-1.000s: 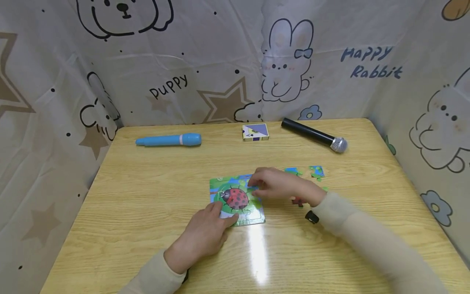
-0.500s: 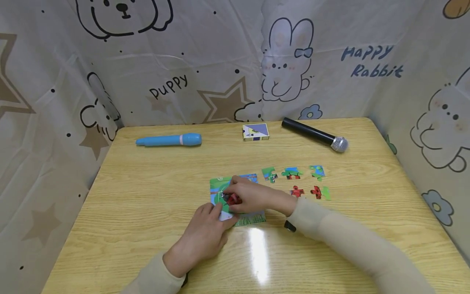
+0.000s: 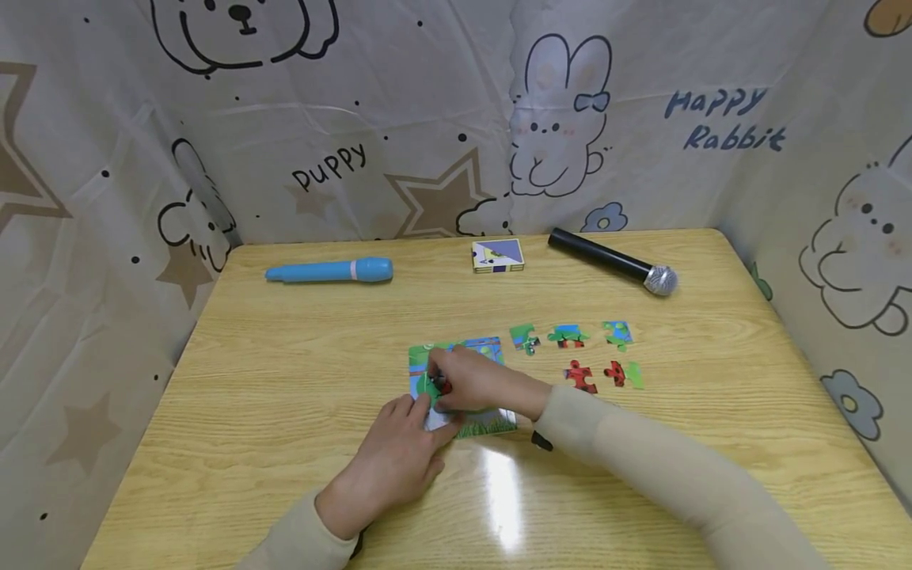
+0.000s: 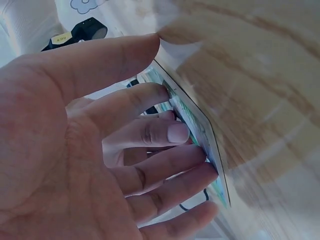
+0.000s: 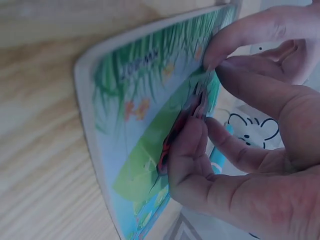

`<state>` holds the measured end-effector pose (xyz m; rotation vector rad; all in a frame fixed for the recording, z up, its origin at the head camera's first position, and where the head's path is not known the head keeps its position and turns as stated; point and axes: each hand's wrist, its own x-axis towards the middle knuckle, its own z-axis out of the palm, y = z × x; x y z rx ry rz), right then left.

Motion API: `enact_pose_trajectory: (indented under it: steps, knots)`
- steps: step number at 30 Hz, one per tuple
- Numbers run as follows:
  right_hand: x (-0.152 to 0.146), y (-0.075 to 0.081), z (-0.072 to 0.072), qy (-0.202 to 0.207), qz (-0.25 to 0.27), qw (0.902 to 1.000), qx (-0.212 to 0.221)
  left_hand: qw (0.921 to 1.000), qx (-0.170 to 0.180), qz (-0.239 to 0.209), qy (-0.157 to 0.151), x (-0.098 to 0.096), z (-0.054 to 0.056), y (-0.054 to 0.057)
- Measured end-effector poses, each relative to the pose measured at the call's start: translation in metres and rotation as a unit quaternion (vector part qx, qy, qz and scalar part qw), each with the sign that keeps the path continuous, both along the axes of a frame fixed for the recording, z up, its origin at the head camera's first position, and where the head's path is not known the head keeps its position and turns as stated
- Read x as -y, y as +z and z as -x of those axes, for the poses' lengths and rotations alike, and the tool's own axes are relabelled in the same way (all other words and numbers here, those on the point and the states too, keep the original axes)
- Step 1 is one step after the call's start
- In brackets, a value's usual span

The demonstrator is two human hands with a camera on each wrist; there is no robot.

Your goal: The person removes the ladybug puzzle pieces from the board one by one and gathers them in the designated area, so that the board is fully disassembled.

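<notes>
A picture puzzle board (image 3: 490, 427) with a ladybug on green leaves and grass lies on the wooden table. My left hand (image 3: 395, 451) rests at its near left edge, fingertips touching the board and the thumb stretched along it. Over the middle of the board, my right hand (image 3: 480, 384) bends thumb and fingers together. They pinch a thin red-and-black puzzle piece (image 5: 199, 102) close to the printed surface in the right wrist view. From the head, my right hand hides most of the ladybug. Right fingers also show behind my left hand (image 4: 155, 175) in the left wrist view.
Several loose puzzle pieces lie right of the board, among them a green one (image 3: 525, 339), a blue-green one (image 3: 617, 334) and a red one (image 3: 580, 376). Behind are a blue microphone-shaped toy (image 3: 328, 271), a card box (image 3: 497, 256) and a black microphone (image 3: 613, 261).
My right hand has moved left from the board's right edge to over the ladybug, uncovering the loose pieces. In the last half second it has shifted slightly farther left. My left hand has stayed.
</notes>
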<state>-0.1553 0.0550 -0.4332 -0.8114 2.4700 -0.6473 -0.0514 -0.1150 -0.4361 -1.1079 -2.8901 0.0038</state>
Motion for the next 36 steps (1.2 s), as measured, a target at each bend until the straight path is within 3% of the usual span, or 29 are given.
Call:
enact_pose_trajectory:
  steps: [5, 12, 28, 36]
  knots:
    - [-0.002, -0.002, 0.005, 0.002, 0.013, 0.9996, 0.024, 0.9998, -0.014, 0.008, -0.007, 0.001, -0.001, -0.002]
    - [-0.007, -0.007, 0.009, -0.005, 0.036, 0.9987, 0.037, 0.9998, 0.008, 0.012, 0.011, -0.001, -0.002, 0.0]
    - [-0.009, -0.012, 0.007, 0.009, 0.1, 0.9949, -0.014, 0.9985, 0.04, 0.025, 0.028, -0.004, -0.001, 0.004]
    - [-0.009, -0.013, 0.004, 0.023, 0.109, 0.993, -0.039, 0.9988, 0.031, 0.024, 0.029, -0.005, -0.001, 0.006]
